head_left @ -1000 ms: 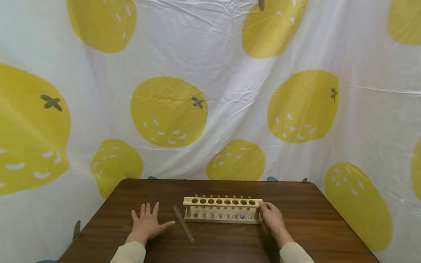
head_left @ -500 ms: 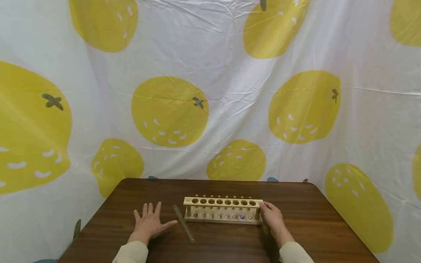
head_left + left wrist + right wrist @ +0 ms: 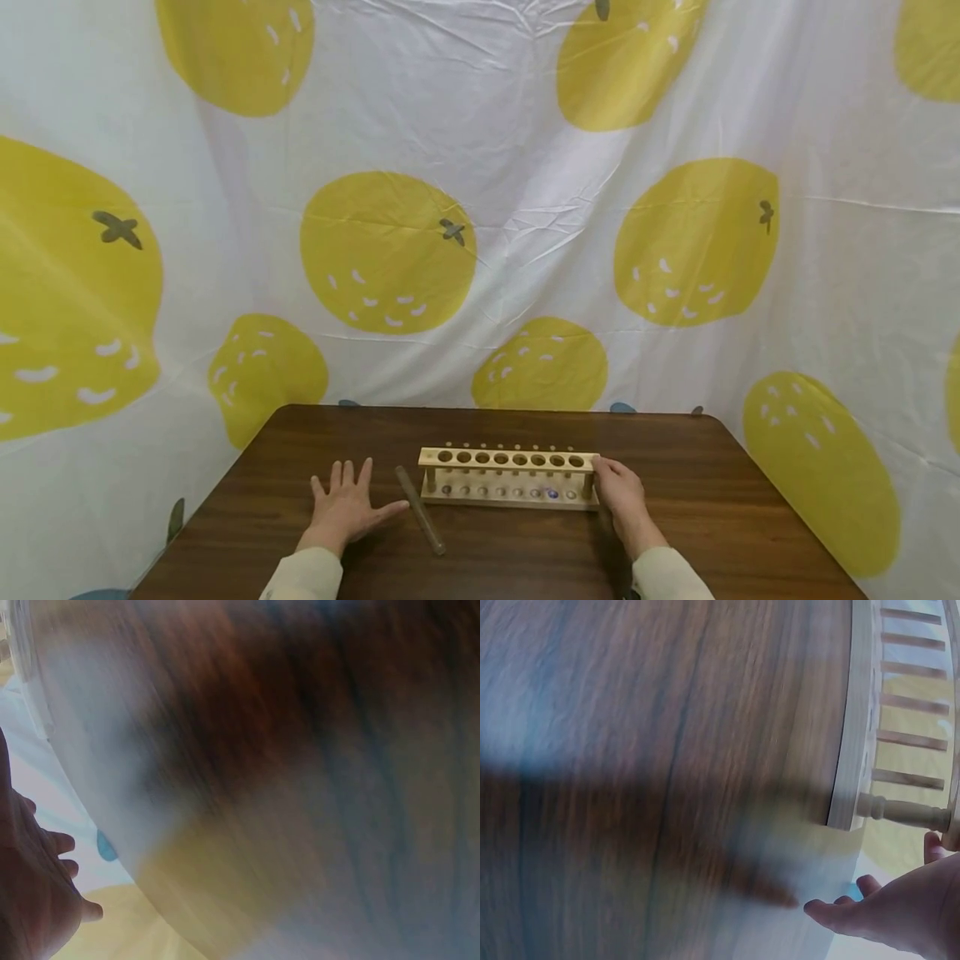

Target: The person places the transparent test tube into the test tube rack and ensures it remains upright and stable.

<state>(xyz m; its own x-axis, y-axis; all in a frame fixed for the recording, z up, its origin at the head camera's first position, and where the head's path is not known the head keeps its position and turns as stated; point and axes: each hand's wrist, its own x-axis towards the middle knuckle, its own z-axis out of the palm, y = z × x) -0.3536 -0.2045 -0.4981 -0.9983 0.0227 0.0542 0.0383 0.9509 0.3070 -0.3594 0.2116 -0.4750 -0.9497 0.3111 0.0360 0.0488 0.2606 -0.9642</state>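
A wooden test tube rack (image 3: 502,503) stands upright on the table, its top bar pierced by a row of round holes. My right hand (image 3: 624,500) grips the rack's right end at the top bar; in the right wrist view several fingers (image 3: 832,915) show below that end. To the left of the rack lies a clear test tube (image 3: 420,512), slanted on the tabletop. My left hand (image 3: 345,507) is spread palm down beside it, thumb pointing toward the tube without plainly touching it. The left wrist view catches only part of the tube (image 3: 28,675).
The dark wood table (image 3: 525,558) has rounded far corners. Behind and on both sides hangs a white cloth (image 3: 517,108) with yellow fruit prints. A blue-purple spot (image 3: 552,494) shows in one well of the rack's base. Short pegs (image 3: 500,446) line its back.
My left hand has slid slightly to the right, closer to the test tube. The right hand, rack and tube stay where they were.
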